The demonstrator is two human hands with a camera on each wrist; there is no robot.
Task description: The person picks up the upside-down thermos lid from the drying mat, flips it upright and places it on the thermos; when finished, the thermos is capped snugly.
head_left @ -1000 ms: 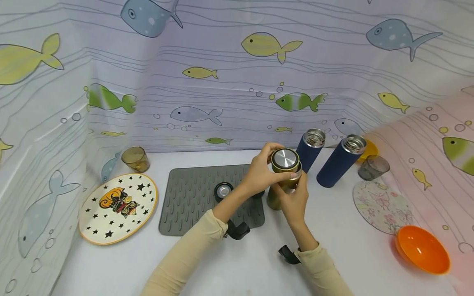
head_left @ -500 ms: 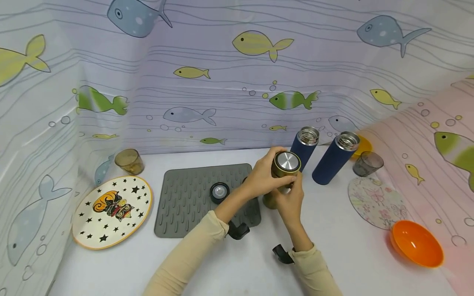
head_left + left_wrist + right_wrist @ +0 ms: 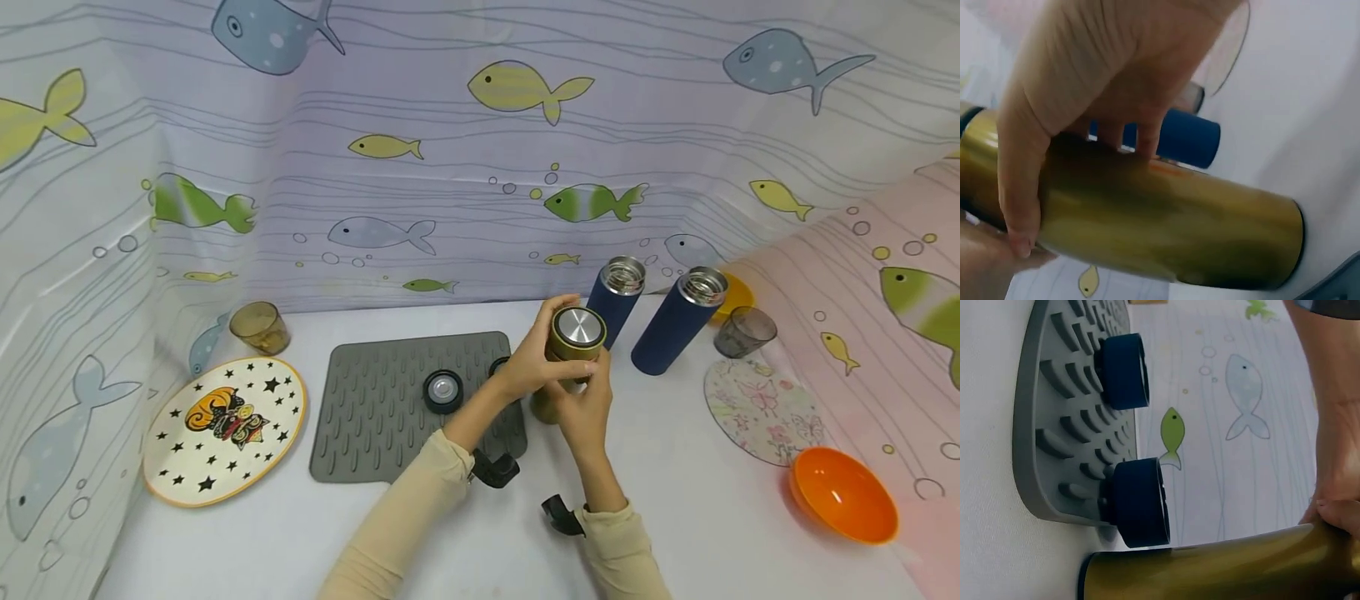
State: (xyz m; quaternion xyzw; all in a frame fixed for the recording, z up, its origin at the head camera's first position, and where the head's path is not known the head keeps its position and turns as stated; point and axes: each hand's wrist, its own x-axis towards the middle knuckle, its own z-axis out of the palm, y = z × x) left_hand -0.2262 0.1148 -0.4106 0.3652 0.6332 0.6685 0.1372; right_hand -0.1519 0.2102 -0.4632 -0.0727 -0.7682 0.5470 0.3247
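Observation:
A gold bottle [image 3: 551, 402] stands on the white table just right of the grey mat [image 3: 375, 417]. Its gold lid with a silver top [image 3: 579, 327] sits on the neck. My left hand [image 3: 534, 360] grips the lid from the left, thumb and fingers curled round it. My right hand [image 3: 587, 408] holds the bottle's body from the front. In the left wrist view, fingers [image 3: 1019, 187] wrap the gold bottle [image 3: 1166, 231]. The right wrist view shows the gold bottle [image 3: 1210, 569] lying low across the frame, with my right hand [image 3: 1335, 456] at the edge.
Two open navy bottles [image 3: 617, 298] [image 3: 678, 321] stand behind. Two dark lids [image 3: 444, 390] [image 3: 498, 365] lie on the mat. A star plate [image 3: 223, 429] and an amber cup [image 3: 258, 327] are at the left. A grey cup [image 3: 744, 332], floral plate [image 3: 765, 412] and orange bowl [image 3: 843, 493] are at the right.
The lid has come down lower over the bottle's neck. My left hand has shifted its hold round the lid, and the right hand still holds the body.

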